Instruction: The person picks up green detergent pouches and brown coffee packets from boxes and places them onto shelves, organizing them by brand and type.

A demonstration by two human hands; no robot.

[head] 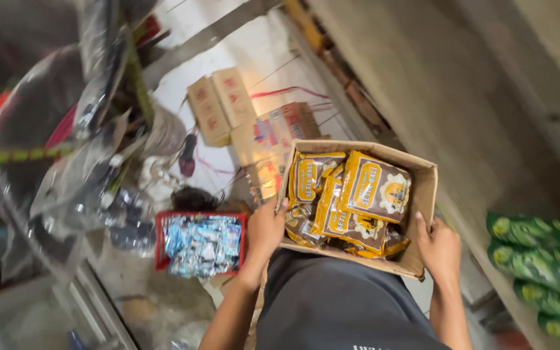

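Note:
I hold an open cardboard box point(426, 188) against my dark shirt. My left hand point(264, 232) grips its left edge, thumb hooked over the rim. On the box's near right corner sits my right hand point(440, 249), fingers closed around the cardboard. Inside lie several brown and yellow snack packets point(351, 194), stacked loosely and filling most of the box.
A red basket point(201, 244) of small silvery blue sachets stands just left of my left hand. Closed cardboard cartons point(220, 105) rest on the white floor beyond. Clear plastic bags point(72, 168) hang at left. Green packets point(539, 259) are stacked at right.

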